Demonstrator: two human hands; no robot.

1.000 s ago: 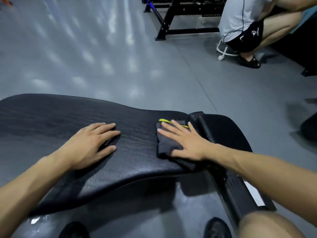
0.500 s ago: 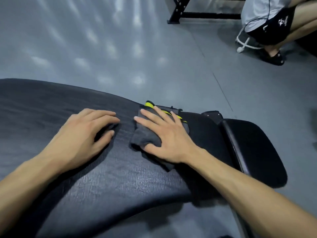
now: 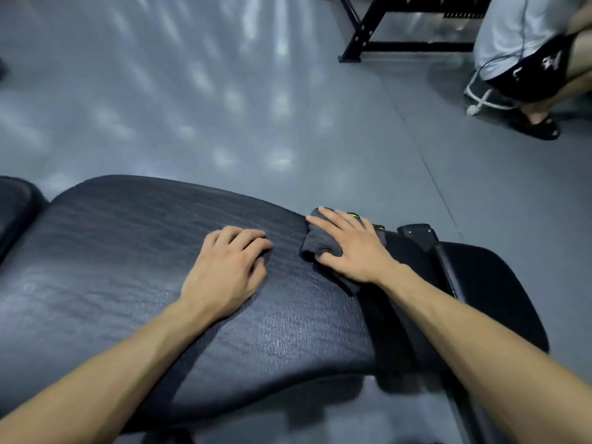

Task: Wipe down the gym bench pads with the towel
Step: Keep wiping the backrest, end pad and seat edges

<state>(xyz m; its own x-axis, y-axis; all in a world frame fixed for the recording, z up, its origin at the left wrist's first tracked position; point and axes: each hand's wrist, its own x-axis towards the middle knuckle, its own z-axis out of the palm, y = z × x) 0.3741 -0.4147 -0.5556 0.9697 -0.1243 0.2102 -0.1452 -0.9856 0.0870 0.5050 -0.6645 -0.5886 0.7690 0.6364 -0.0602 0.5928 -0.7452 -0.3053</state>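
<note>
A long black textured bench pad point(image 3: 134, 270) runs across the lower view. At its right end sits a smaller black seat pad point(image 3: 490, 290), joined by a metal bracket point(image 3: 418, 233). A folded dark grey towel point(image 3: 315, 243) with a yellow trim lies on the long pad near its far edge. My right hand point(image 3: 349, 248) presses flat on the towel, fingers spread and pointing left. My left hand point(image 3: 227, 270) rests palm down on the bare pad just left of the towel, fingers slightly curled, holding nothing.
Grey glossy floor point(image 3: 224, 107) stretches beyond the bench. A black rack frame point(image 3: 362, 40) stands at the back right. A person point(image 3: 525, 56) crouches at the top right in black sandals. Another black pad point(image 3: 16, 206) shows at the left edge.
My right hand has slid the towel leftward along the long pad, away from the bracket and closer to my left hand. The view has shifted, showing more of the pad's left end.
</note>
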